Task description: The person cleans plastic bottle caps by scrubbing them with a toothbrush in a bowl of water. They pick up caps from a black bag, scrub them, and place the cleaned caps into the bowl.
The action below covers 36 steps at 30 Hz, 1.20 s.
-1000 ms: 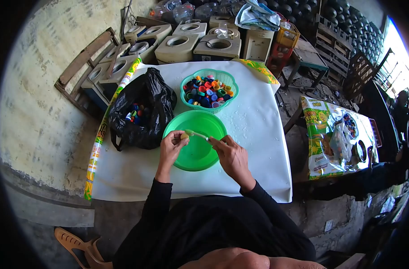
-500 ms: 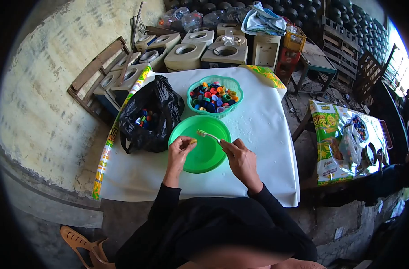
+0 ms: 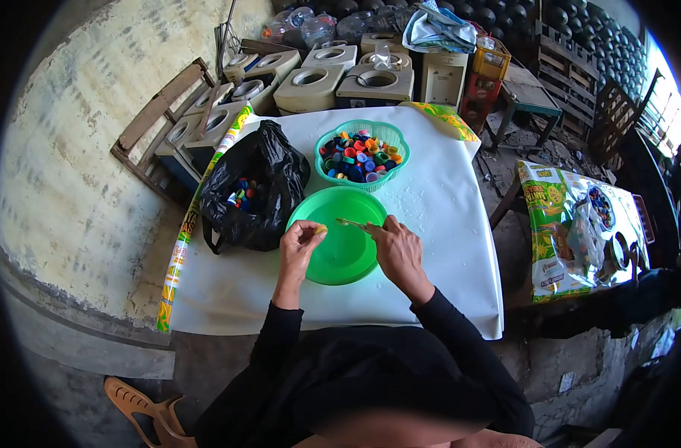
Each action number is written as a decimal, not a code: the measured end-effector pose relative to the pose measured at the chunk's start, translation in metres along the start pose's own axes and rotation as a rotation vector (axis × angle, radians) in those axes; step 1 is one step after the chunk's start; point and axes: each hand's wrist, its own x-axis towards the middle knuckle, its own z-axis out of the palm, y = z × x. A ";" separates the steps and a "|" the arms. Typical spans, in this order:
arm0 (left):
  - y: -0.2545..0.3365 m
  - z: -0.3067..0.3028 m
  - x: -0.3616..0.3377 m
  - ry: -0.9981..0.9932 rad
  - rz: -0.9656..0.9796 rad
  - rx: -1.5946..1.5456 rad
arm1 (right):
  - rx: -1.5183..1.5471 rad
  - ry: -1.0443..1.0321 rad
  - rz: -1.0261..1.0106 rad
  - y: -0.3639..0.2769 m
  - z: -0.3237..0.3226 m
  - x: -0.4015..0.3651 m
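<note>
Pinching a small yellow cap (image 3: 320, 230) between thumb and fingertips of the left hand (image 3: 301, 243), other fingers curled close, just above the left edge of a green basin (image 3: 348, 261). Gripping a toothbrush (image 3: 353, 223) in the right hand (image 3: 396, 250), closed round the handle, bristle end out over the basin, near the cap; contact not discernible. Beyond the basin: 1 teal basket (image 3: 404, 149) heaped with coloured caps (image 3: 359, 157). To the left: 1 black bag (image 3: 258, 194), more caps inside. All on a white table cover (image 3: 430, 216).
</note>
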 end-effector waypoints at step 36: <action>-0.008 0.000 -0.008 0.015 -0.061 0.117 | 0.206 -0.081 -0.005 -0.018 -0.019 -0.001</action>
